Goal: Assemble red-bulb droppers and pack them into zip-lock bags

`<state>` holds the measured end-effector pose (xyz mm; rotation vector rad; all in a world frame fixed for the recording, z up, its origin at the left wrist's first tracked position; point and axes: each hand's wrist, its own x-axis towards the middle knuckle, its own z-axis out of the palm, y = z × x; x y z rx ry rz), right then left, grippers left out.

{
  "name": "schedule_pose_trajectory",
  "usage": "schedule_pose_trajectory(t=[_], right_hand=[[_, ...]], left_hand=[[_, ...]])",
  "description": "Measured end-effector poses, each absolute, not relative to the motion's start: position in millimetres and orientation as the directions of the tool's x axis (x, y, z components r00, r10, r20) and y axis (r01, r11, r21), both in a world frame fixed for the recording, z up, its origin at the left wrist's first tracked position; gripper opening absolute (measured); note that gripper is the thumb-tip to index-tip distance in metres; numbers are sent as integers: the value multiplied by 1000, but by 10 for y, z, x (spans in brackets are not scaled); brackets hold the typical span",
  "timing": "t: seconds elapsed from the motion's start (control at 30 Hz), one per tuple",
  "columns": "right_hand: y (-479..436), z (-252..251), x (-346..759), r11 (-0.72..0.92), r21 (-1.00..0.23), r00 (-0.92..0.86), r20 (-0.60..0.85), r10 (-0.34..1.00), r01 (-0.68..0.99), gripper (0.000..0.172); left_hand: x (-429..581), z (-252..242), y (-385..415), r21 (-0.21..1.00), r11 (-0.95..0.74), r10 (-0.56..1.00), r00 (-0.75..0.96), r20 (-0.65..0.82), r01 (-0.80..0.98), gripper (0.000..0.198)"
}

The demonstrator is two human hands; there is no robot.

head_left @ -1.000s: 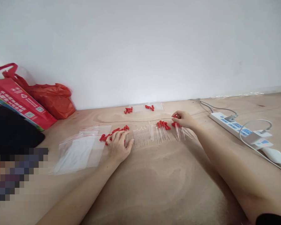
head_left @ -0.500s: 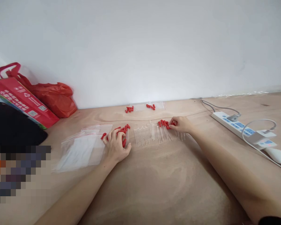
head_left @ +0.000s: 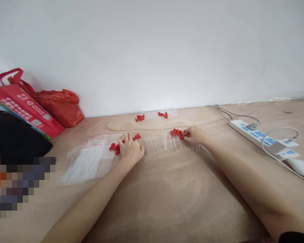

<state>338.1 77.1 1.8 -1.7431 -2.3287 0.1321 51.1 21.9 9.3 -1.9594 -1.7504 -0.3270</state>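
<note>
Red-bulbed droppers [head_left: 176, 132], centre of frame, are apparently being sorted: red bulbs [head_left: 112, 146], centre-left, covered by spread left hand [head_left: 131, 147]; row's right end met by bunched right hand [head_left: 195, 135], pinch indeterminable; light fingertip grip presumably required.

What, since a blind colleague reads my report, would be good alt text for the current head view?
A person's left hand covers part of a pile of red caps on a wooden table, and the right hand is at red-capped tubes. Clear tubes lie between the hands, plastic bags left, a white power strip right.
</note>
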Motion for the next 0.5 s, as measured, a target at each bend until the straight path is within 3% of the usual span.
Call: schedule_pose_trajectory(t=[0.1, 0.23, 0.37, 0.5], right_hand=[[775, 78, 3401, 244, -258, -222, 111, 969, 935, 15], [709, 215, 3421, 224, -381, -156, 200, 967, 897, 13], [459, 240, 3278, 485, -494, -345, 350, 871, 721, 15], [154, 123, 3067, 763, -394, -644, 411, 645, 513, 13]], left_hand=[[587, 94, 275, -219, -31, 879, 131, 459, 975, 26], [646, 120, 330, -193, -10, 917, 86, 390, 981, 22], [642, 171, 302, -155, -64, 889, 127, 441, 986, 19], [567, 175, 191, -44, -324, 814, 303, 497, 945, 17]])
